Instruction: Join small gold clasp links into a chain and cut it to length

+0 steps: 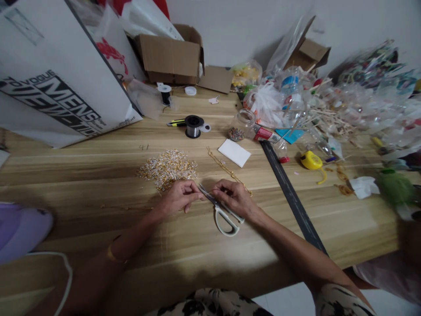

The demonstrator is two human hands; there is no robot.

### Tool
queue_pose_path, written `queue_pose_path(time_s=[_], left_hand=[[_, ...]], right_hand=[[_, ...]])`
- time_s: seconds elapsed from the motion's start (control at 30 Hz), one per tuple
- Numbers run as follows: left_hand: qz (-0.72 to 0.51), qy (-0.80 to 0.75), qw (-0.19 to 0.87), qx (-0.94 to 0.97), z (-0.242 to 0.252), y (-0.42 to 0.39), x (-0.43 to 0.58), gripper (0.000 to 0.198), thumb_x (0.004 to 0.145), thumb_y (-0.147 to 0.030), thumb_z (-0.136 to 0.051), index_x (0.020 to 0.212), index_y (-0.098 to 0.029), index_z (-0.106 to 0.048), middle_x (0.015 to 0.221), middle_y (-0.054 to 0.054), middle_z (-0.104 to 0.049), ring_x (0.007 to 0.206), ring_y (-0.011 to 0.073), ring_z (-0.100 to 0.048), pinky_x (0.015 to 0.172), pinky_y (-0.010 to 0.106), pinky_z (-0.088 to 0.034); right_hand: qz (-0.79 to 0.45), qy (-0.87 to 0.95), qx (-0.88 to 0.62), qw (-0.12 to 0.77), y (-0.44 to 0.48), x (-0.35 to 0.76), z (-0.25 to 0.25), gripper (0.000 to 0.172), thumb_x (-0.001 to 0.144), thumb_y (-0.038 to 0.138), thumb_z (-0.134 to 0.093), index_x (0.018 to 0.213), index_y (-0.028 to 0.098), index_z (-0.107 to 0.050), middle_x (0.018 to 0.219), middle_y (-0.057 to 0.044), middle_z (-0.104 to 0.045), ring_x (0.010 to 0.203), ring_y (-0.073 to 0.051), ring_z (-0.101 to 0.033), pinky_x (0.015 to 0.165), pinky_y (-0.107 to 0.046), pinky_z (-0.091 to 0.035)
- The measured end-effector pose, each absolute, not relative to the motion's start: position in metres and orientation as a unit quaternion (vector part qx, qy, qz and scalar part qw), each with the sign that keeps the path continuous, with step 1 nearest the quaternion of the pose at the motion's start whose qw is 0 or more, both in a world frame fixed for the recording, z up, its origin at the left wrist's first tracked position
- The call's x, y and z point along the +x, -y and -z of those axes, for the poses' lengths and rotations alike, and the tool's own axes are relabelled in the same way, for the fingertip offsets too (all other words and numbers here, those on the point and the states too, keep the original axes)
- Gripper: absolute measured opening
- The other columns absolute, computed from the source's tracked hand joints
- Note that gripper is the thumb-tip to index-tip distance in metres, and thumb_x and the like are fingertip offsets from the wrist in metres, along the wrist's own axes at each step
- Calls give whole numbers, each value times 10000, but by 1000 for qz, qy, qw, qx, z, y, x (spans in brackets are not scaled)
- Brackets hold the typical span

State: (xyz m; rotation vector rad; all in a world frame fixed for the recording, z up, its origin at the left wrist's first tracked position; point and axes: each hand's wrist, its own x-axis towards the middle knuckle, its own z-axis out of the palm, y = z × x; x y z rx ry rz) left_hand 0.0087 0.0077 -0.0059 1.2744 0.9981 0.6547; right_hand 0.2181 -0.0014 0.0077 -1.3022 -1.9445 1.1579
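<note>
My left hand is closed in a pinch beside a pile of gold and clear beads or small links; what its fingertips hold is too small to name. Facing it, my right hand pinches a faint thin strand at its fingertips. Light-handled scissors lie on the table under and between my hands, partly hidden by the right one. A gold chain stretches across the wood just beyond my right hand.
Behind the hands are a wire spool, a white card and a jar of beads. A dark ruler lies to the right, near a yellow tape measure and heaped plastic bottles. A large white box stands at left.
</note>
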Motion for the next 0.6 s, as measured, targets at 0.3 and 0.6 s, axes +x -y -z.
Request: queue_pose_path(time_s=[0.3,0.6], left_hand=[[-285,-479,585,589,-4,-10,9,234,743,-350,-627,679,-131,-570,585,13,-627,487,85,-534,431,171,-369],[-337,-497,548,582,-3,-19,10,205,669,-319,-686,638,-130,-613,566,-1,-619,512,95,-543,503,197,-425]], right_hand=[[-531,679,-447,241,3,218,-17,249,834,353,-545,778,113,-583,622,9,-507,531,-81,-400,489,-195,-307],[-558,705,-393,195,5,223,-20,225,840,336,-555,798,121,-607,635,13,-521,542,-77,-402,507,-194,-301]])
